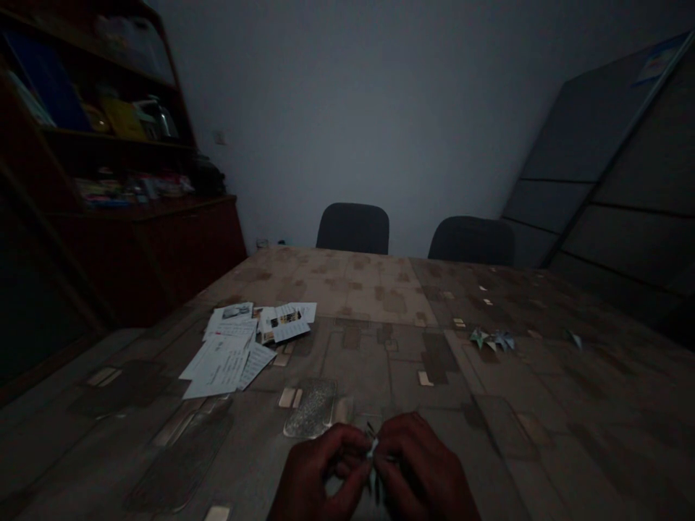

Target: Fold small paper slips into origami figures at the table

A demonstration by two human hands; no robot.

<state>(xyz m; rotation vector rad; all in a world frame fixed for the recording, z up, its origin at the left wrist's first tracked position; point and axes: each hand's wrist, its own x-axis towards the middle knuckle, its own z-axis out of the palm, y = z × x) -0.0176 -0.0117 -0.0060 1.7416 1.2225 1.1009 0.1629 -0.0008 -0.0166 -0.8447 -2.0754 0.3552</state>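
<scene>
At the near edge of the table, my left hand [331, 467] and my right hand [415, 459] meet, fingertips pinched together. Between them is a small folded piece of paper [373, 445], pale where it shows, with thin dark points sticking out above and below. My fingers cover most of it, so its full shape is hidden. Off to the right on the table sits a small group of folded paper figures [491, 339], pointed like paper cranes. One more small folded paper [574, 339] lies farther right.
Loose printed sheets [220, 365] overlap at the left of the patterned tablecloth [380, 383]. Two dark chairs [352, 228] stand behind the table's far edge. A wooden shelf cabinet [190, 231] is at the left and a panelled wardrobe [570, 137] at the right. The room is dim.
</scene>
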